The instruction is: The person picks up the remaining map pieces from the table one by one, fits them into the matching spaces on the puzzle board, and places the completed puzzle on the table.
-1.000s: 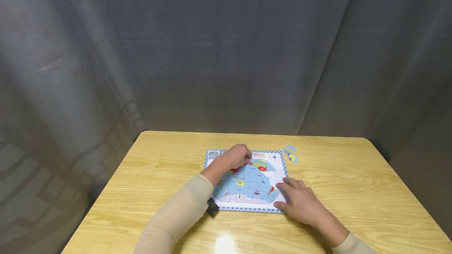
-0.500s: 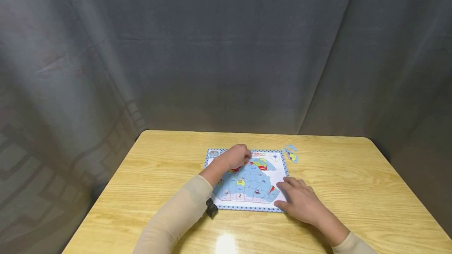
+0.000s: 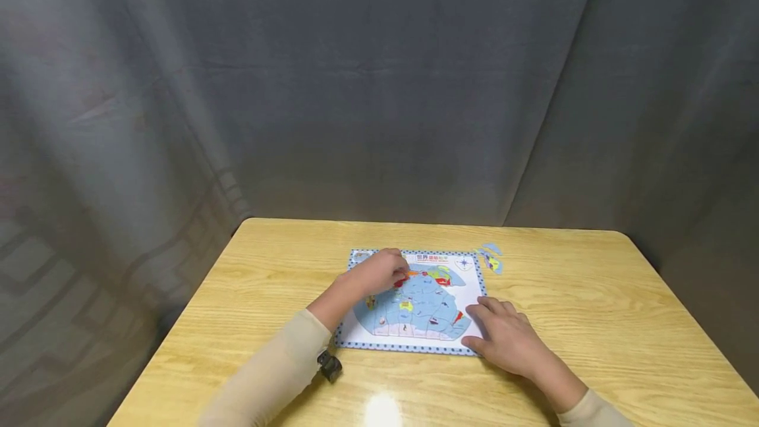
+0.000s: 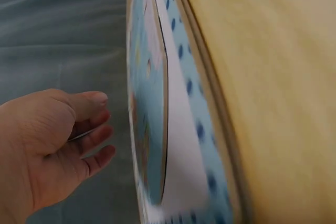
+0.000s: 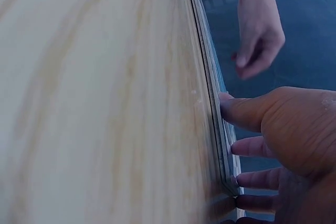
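Puzzle (image 3: 418,312) — one; one left hand (image 3: 375,274) above, fingers loosely bent, thumb apart; one right hand (image 3: 508,340) touching its edge, fingers spread — loose pieces (image 3: 493,264) beside, count unclear.

The table (image 3: 593,295) looks like varnished wood, smooth and streaked with grain, glossy enough to throw a white glare at bottom centre. Matt, softly creased cloth makes up the curtain (image 3: 367,117) across the top. The sleeves (image 3: 279,361) are matt fabric; the clip (image 3: 329,366) resembles black plastic. The board (image 3: 409,348) has a smooth printed face and brown, wood-like edges.
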Tool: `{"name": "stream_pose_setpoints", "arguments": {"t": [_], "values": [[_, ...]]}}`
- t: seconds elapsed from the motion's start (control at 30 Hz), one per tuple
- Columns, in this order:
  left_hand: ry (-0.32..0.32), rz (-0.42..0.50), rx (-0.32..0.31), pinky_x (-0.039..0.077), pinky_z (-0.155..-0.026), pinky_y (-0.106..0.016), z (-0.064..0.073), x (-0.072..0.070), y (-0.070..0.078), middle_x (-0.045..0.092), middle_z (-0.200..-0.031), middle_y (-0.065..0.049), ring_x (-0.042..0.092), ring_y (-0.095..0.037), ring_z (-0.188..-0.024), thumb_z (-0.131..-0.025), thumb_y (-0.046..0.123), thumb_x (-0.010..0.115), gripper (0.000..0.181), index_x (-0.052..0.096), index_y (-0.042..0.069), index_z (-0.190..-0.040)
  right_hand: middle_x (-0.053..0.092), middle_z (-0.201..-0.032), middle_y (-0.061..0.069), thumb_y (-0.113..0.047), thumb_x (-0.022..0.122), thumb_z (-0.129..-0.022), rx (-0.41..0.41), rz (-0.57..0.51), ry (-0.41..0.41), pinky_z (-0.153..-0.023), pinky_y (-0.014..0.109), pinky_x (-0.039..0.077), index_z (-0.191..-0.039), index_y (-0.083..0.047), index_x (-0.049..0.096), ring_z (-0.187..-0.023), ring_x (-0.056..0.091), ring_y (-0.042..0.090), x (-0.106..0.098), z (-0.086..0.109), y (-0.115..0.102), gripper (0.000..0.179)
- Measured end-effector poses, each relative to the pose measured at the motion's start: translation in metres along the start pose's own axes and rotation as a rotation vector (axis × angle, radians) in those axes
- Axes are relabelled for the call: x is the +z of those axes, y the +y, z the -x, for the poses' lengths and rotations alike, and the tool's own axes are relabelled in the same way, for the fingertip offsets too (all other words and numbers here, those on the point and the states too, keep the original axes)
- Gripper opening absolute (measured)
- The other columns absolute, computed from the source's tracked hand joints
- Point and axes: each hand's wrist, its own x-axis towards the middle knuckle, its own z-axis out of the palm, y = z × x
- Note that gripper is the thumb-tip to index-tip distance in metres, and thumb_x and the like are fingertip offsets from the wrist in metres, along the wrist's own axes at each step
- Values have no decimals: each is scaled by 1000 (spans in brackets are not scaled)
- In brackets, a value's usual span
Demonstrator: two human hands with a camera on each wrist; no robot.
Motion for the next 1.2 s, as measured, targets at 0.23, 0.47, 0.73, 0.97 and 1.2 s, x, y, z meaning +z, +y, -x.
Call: {"name": "stream_pose_setpoints", "arguments": {"t": [0.23, 0.47, 0.73, 0.97, 1.2], "values": [[24, 30, -32, 50, -86, -28, 37, -9, -14, 65, -106, 3, 58, -13, -101, -96, 17, 66, 18, 73, 11, -111, 51, -137, 23, -43, 76, -82, 19, 1, 8, -91, 64, 39, -127, -10, 63, -126, 43, 45, -1, 2, 2, 58], [4, 58, -68, 49, -90, -34, 76, -8, -19, 63, -106, 0, 58, -18, -103, -92, 24, 71, 24, 72, 9, -110, 50, -137, 23, -45, 76, -82, 25, 0, 1, -91, 63, 39, -128, -10, 62, -125, 44, 45, -1, 4, 4, 59], [-55, 132, -116, 41, -104, -41, 105, -3, -13, 57, -130, -9, 50, -27, -124, -85, 33, 78, 50, 65, 7, -126, 52, -136, 20, -45, 76, -82, 16, 0, 12, -89, 61, 40, -127, -12, 63, -124, 45, 43, -3, 3, 4, 57], [-101, 126, -155, 33, -110, -46, 109, 0, -13, 46, -146, -13, 36, -34, -138, -84, 31, 78, 54, 63, 7, -130, 51, -137, 19, -45, 75, -83, 19, 9, 3, -88, 60, 41, -127, -13, 63, -126, 44, 41, -2, 3, 4, 57], [-92, 132, -133, 33, -110, -48, 111, 0, -14, 47, -145, -15, 37, -37, -137, -84, 28, 79, 51, 64, 6, -128, 52, -136, 18, -44, 76, -82, 37, 6, -12, -93, 60, 40, -125, -12, 64, -126, 46, 40, -6, 1, -1, 54]]}}
